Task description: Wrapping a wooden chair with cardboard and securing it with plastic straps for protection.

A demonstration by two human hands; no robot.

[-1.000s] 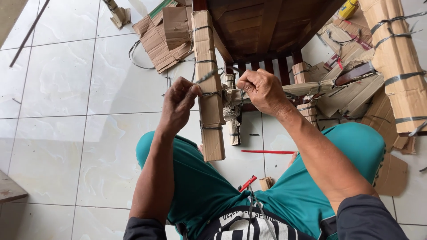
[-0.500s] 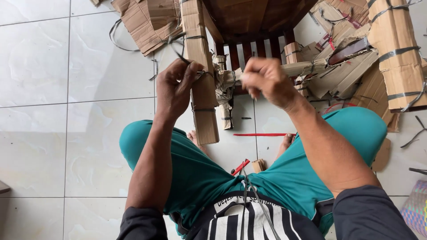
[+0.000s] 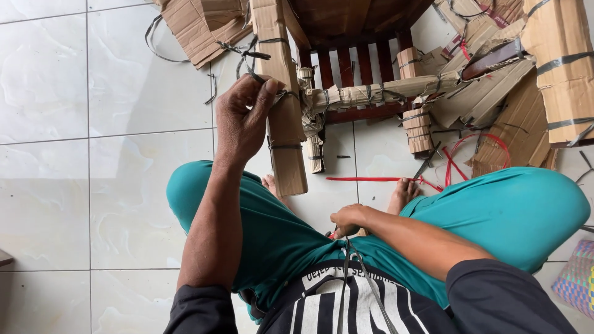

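No box, bag or bin here shows any contents; the cardboard lies as loose flattened sheets (image 3: 204, 28) on the white tiled floor (image 3: 93, 124).

The left hand (image 3: 242, 120) is raised in front of the person, its fingers (image 3: 263, 93) pinched on a thin dark plastic strap (image 3: 255, 62) that curls up and away from a long leg wrapped in brown corrugated cardboard (image 3: 281, 105). That wrapped leg belongs to a dark wooden chair (image 3: 346, 25) lying over on the floor; its long axis runs from the top of the view down toward the person's knees, tilted slightly, with the free end near the bare foot (image 3: 269, 184). More dark straps ring it at intervals. A second wrapped rail (image 3: 377, 93) crosses it almost sideways.

The right hand (image 3: 349, 219) is down low between the thighs in teal shorts (image 3: 507, 210), fingers curled around a small red-handled tool (image 3: 334, 234) whose shape is mostly hidden. A red strap (image 3: 365, 179) lies flat on the tiles beyond it.
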